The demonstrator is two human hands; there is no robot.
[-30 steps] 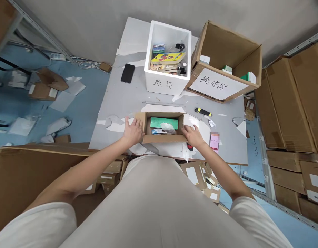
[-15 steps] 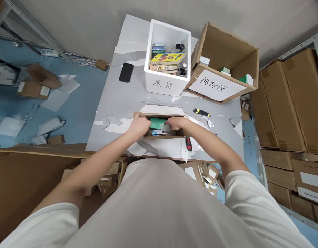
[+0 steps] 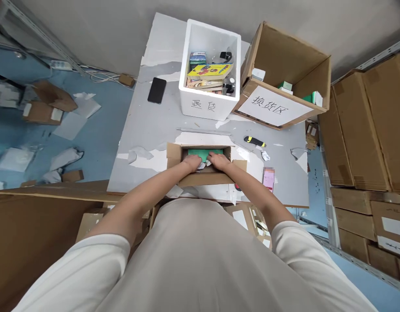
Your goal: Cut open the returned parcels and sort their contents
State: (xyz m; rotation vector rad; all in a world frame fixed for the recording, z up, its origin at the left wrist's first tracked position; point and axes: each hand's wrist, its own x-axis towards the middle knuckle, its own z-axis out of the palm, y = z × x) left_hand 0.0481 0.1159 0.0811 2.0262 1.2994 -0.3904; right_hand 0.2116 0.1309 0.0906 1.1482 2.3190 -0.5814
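A small open cardboard box lies on the table in front of me, its flaps spread. Inside, along the far wall, is a green box. My left hand reaches in over the near left side, fingers curled down at some crumpled white packing material. From the right, my right hand also dips in, fingers bent against the same white material and over the front of the green box. The fingertips of both hands are partly hidden.
Behind stand a white foam box holding books and a large cardboard carton with small boxes. A black phone, a yellow-black cutter, a lit phone and paper scraps lie on the table. Stacked cartons fill the right side.
My left hand has moved from the box's left edge into the box. The right hand has shifted slightly; the near and right flaps now lie folded outward, and the lit phone shows.
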